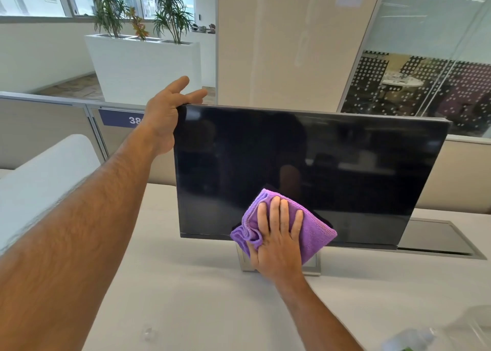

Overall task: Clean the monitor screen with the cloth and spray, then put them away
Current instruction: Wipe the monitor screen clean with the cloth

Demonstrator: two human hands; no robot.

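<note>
monitor (305, 164) | wiping underway | my right hand (279, 240) flat, pressing cloth (313, 233) at monitor's lower edge | left hand (164, 114) grips monitor's top corner | spray (409, 340) near, stowing pending

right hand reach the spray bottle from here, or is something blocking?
Probably yes. The spray bottle sits blurred at the desk's near right corner, beside the right forearm, with nothing between. But the right hand is pressing the cloth on the monitor, so it must come off first.

Desk (186, 297) bare — monitor (318, 151) blocks behind.
</note>
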